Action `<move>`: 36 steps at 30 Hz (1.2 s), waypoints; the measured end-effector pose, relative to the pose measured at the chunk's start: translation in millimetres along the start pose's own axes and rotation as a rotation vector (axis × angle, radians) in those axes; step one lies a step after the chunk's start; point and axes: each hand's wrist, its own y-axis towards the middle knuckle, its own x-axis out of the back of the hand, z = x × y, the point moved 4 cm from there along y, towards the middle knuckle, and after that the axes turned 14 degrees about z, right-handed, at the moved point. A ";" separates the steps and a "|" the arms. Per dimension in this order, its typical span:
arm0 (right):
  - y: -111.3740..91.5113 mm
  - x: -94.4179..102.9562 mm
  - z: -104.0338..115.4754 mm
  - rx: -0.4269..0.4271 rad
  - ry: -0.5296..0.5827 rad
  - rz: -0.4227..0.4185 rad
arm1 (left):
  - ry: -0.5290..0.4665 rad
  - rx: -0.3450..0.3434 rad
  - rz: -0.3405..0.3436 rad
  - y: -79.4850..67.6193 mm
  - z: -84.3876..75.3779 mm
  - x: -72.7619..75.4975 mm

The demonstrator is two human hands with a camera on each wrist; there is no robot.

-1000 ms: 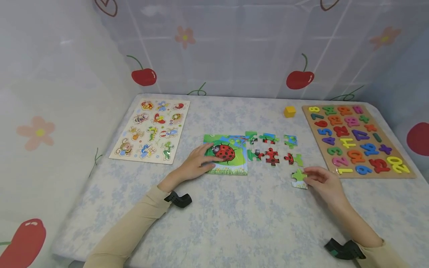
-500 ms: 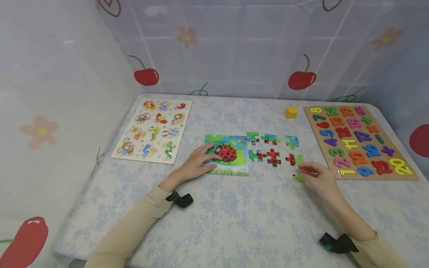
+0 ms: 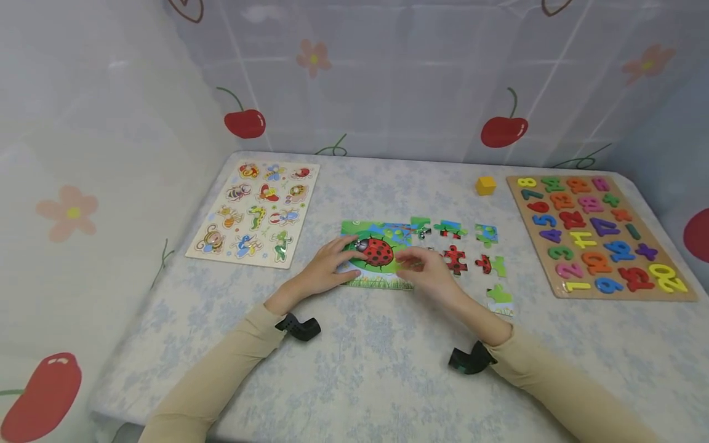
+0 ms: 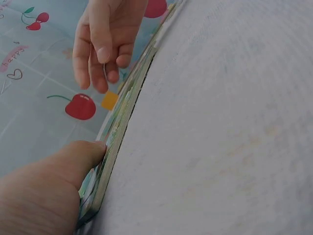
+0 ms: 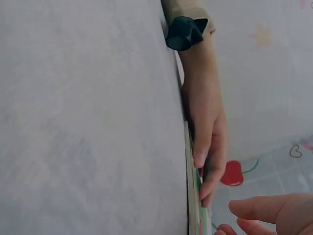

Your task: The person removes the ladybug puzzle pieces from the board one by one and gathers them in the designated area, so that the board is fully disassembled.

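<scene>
My left hand (image 3: 325, 266) rests on the left side of a square ladybug puzzle board (image 3: 382, 280), fingers spread over the picture and thumb near its lower edge. Over the board's right edge hovers my right hand (image 3: 434, 274), its fingers loosely bent. The left wrist view shows that right hand (image 4: 105, 41) with nothing between its fingers. Loose jigsaw pieces lie right of the board, among them a red spotted piece (image 3: 455, 259), a blue-green piece (image 3: 487, 234) and a green-and-white corner piece (image 3: 500, 298). My right hand hides a piece behind it.
A pale insect peg puzzle (image 3: 252, 215) lies at the back left. On the right is a wooden number board (image 3: 598, 237) with coloured digits. A yellow cube (image 3: 485, 186) stands near the table's back edge, before a cherry-print curtain (image 3: 410, 80).
My right hand has let go of the green-and-white corner piece at the right and moved left, over to the board's right edge. My left hand has stayed on the board.
</scene>
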 end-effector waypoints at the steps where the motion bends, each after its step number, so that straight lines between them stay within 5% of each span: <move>1: 4.2 -5.3 1.6 0.008 0.000 0.009 | 0.001 -0.001 0.001 0.3 -0.5 0.3; 10: 16.3 -30.9 3.6 0.071 -0.134 -0.004 | -0.003 -0.018 -0.007 1.1 -2.3 0.2; 18: 15.1 -30.6 4.2 0.068 -0.144 -0.048 | -0.007 -0.018 -0.005 1.5 -2.9 0.2; 36: 22.4 -30.9 2.7 0.121 -0.193 -0.005 | 0.034 -0.015 0.024 0.4 -1.0 3.1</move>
